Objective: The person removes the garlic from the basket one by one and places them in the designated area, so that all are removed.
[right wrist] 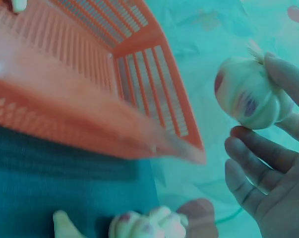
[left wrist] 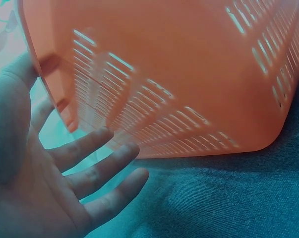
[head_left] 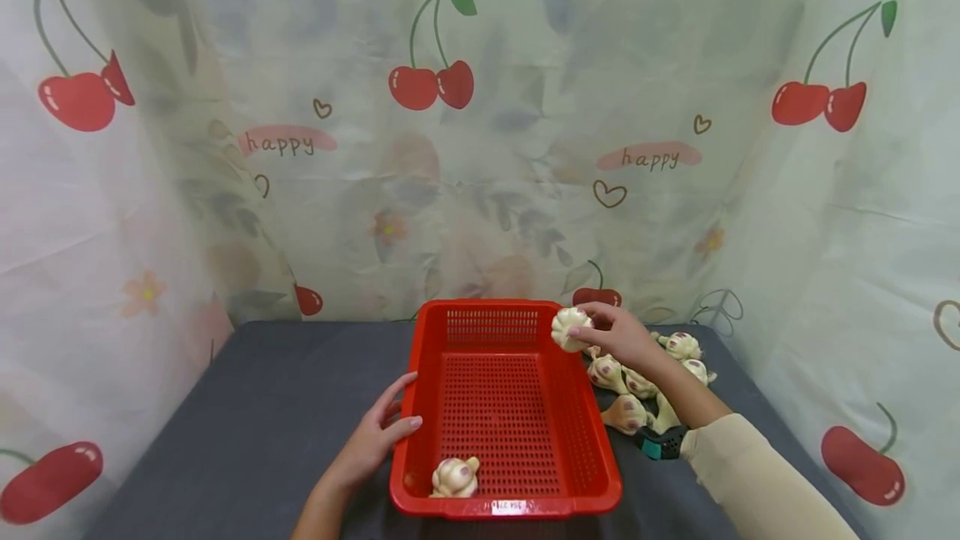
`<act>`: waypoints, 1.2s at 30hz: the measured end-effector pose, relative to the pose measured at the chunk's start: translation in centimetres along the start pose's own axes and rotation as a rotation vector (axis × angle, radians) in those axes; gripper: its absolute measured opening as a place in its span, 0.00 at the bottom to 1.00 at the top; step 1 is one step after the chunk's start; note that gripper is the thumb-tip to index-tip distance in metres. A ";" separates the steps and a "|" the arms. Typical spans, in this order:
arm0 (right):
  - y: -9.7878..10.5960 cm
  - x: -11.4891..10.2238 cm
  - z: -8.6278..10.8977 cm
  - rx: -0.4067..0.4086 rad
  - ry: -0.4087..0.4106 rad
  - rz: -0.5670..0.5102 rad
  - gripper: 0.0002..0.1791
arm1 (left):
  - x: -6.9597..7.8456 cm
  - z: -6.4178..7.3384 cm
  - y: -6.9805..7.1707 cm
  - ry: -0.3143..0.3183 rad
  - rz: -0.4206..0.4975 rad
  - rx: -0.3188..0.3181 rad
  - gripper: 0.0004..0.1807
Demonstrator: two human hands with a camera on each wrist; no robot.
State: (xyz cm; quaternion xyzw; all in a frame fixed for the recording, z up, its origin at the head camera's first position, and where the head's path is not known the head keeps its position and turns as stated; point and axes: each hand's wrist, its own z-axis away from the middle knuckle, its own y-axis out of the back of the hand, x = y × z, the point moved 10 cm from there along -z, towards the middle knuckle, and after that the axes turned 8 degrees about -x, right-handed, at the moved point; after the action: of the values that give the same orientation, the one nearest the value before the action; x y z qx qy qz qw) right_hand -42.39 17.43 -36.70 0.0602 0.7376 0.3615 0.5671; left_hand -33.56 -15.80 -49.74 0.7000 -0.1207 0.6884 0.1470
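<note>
In the head view a red plastic basket (head_left: 495, 415) with slotted walls stands in the middle. My left hand (head_left: 372, 433) holds its left rim, thumb and a finger over the edge; in the left wrist view the other fingers (left wrist: 107, 173) lie along the outer wall. My right hand (head_left: 618, 338) pinches a garlic bulb (head_left: 570, 329) above the basket's far right corner. The right wrist view shows this bulb (right wrist: 251, 94) between thumb and fingers, apart from the basket. Another garlic bulb (head_left: 454, 477) lies inside at the near left corner.
Several garlic bulbs (head_left: 624, 415) are piled right of the basket, partly hidden by the right forearm. A dark cloth covers the table (head_left: 300, 407). Printed curtains (head_left: 495, 148) hang behind and on both sides. A dark band (head_left: 662, 443) circles the right wrist.
</note>
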 end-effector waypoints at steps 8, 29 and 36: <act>3.2 3.4 2.4 0.128 -0.096 0.032 0.34 | -0.2 0.0 0.1 0.023 0.001 0.013 0.36; 8.1 11.1 10.1 0.402 -0.281 0.043 0.37 | -0.2 0.0 0.0 0.034 0.002 0.026 0.36; 9.2 13.4 12.1 0.465 -0.318 0.042 0.38 | 0.1 0.0 0.0 0.025 0.002 0.014 0.36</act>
State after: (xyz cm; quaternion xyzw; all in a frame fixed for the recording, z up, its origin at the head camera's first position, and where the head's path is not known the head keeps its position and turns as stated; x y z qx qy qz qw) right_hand -39.35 36.50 -42.93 0.2599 0.7010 0.1806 0.6391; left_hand -33.53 -15.79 -49.69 0.6923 -0.1150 0.6980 0.1428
